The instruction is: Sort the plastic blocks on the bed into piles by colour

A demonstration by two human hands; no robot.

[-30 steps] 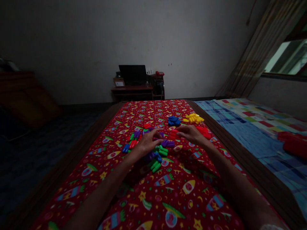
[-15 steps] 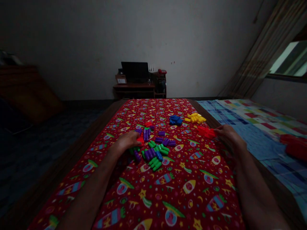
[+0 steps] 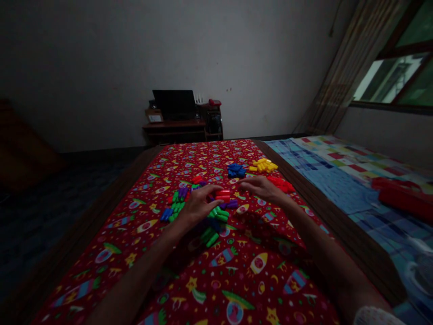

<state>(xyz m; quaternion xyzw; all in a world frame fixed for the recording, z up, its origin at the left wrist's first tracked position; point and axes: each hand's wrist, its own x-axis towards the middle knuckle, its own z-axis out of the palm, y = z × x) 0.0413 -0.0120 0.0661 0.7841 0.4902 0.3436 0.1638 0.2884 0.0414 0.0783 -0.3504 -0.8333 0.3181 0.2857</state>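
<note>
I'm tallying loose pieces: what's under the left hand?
Only green pieces and purple pieces poke out beside the left hand, which pinches red pieces; anything beneath the palm is covered.

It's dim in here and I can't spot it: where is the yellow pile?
In the head view, the yellow pile lies far right on the patterned cloth, just right of the blue pile and beyond the red pile by the right hand.

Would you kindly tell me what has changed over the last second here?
The right hand left the red pile and came back to the middle; the left hand picked red pieces from the mixed heap. The blue pile and yellow pile stayed put.
</note>
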